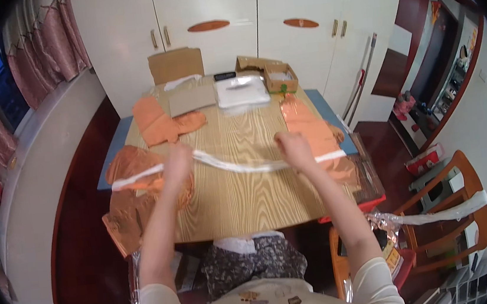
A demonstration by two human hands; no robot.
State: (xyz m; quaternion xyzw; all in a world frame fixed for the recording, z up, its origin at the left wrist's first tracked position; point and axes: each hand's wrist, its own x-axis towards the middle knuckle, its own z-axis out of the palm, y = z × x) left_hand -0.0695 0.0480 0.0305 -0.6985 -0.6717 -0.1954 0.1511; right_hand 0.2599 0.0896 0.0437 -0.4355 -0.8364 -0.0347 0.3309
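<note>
White strip (239,168) is curving over the wooden table (249,208), probably handling light and limp, best held inboard of both ends. Left hand (179,160) is gripping it; right hand (295,150) is overlapping it, closure undeterminable.

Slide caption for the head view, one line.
Left hand and right hand hold a white strip over a wood-grain table, orange pieces at both sides.
</note>
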